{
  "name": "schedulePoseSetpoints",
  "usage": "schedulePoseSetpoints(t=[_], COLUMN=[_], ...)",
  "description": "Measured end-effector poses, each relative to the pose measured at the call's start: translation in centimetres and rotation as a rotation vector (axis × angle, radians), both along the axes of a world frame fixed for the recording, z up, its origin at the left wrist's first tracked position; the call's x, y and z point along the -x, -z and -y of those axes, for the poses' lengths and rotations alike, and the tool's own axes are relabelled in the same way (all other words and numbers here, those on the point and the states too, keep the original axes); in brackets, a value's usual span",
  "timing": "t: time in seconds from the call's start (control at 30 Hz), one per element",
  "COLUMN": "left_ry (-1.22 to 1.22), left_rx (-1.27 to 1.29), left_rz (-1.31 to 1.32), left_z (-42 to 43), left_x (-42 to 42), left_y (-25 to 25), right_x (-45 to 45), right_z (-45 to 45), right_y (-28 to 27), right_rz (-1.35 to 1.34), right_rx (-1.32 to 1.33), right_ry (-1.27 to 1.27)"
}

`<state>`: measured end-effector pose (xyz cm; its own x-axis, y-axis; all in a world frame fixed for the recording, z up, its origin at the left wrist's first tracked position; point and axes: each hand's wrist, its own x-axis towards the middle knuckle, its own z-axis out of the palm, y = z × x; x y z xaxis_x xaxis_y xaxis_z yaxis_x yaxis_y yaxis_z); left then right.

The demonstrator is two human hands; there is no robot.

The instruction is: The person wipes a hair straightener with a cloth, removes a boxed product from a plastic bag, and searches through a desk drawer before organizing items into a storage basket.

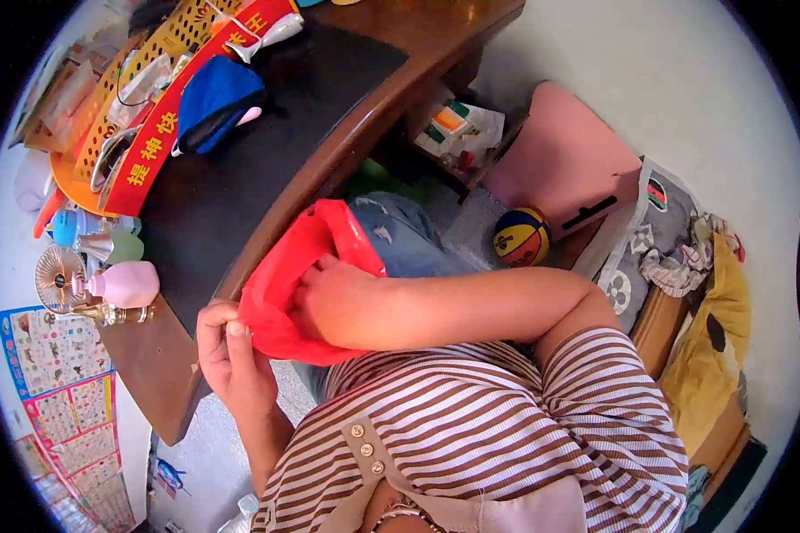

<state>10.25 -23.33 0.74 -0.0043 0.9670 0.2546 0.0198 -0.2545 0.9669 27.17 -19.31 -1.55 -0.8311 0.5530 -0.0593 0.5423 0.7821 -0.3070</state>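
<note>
The left hand (pixel 237 369) pinches the rim of a red bag (pixel 271 271) between thumb and fingers, at the side away from the other arm. The right hand (pixel 333 302) is inside the open mouth; its fingertips are hidden, so I cannot tell whether they hold anything. The bag lies in front of the striped shirt (pixel 471 400), over the lap and beside the brown edge of the desk (pixel 316 169), with the jeans (pixel 400 238) showing past its far side.

The bag looks like thin, glossy plastic: probably light, limp and a little slippery, creasing rather than holding a shape. What it contains, and so its full weight, cannot be seen. The rim seems the best place to take hold, with a few folds gathered under the thumb, since a single layer could slide or tear. The mouth would likely sag shut without fingers spreading it; a loaded bag would want support from below.
</note>
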Motion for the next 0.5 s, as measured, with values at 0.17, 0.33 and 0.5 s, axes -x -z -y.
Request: schedulePoseSetpoints(t=[0.17,0.33,0.5], left_ry=[-0.007,-0.053,0.021], left_rx=[-0.042,0.031,-0.009], left_rz=[-0.050,0.043,-0.094], left_z=[-0.3,-0.3,-0.2], left_x=[0.7,0.2,-0.1], left_y=[0.9,0.7,0.6], right_x=[-1.3,-3.7,-1.8], right_z=[0.7,-0.7,-0.4], right_y=[-2.9,1.6,2.5], right_rz=[0.284,0.069,-0.296], right_rx=[-0.096,-0.189,-0.029], right_ry=[-0.047,0.281,0.067])
